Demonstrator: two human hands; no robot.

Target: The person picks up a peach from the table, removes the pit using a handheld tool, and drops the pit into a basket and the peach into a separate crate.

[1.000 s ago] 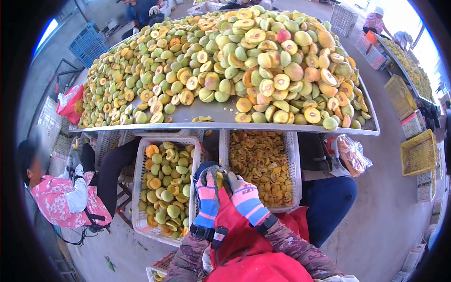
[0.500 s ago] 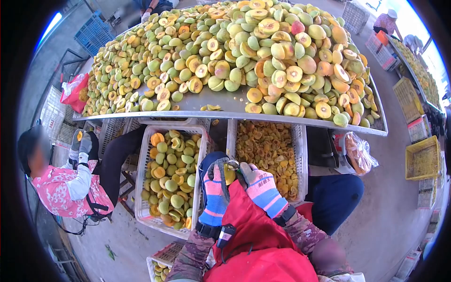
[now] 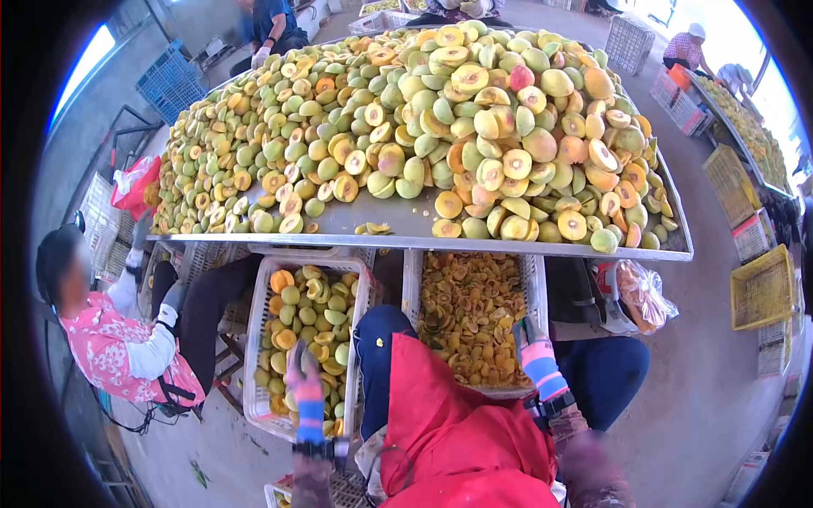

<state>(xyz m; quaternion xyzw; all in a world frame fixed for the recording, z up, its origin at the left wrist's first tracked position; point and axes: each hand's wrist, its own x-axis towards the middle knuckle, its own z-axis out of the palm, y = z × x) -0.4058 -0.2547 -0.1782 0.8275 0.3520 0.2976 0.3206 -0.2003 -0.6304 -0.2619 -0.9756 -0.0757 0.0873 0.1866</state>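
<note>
My left hand (image 3: 305,389), in a pink and blue striped glove, is over the left white crate (image 3: 249,372) of halved green-yellow stone fruit (image 3: 315,315). Its fingers look stretched apart, though smeared by motion, and no fruit shows in them. My right hand (image 3: 539,360), gloved alike, is at the right edge of the second white crate (image 3: 412,284), which holds brownish-yellow fruit scraps (image 3: 470,305). The fingers there are partly blurred, and what they hold, if anything, I cannot make out. A red apron (image 3: 457,423) covers my lap between the hands.
Ahead is a metal table (image 3: 398,218) heaped with halved fruit (image 3: 339,127). A person in a pink patterned top (image 3: 127,347) sits at my left. Others are behind the table. A plastic bag (image 3: 644,296) and yellow crates (image 3: 762,288) are at the right.
My hands were together at a fruit piece and a small metal ring; now they are apart, left over the fruit crate, right by the scrap crate. The view has tilted up slightly.
</note>
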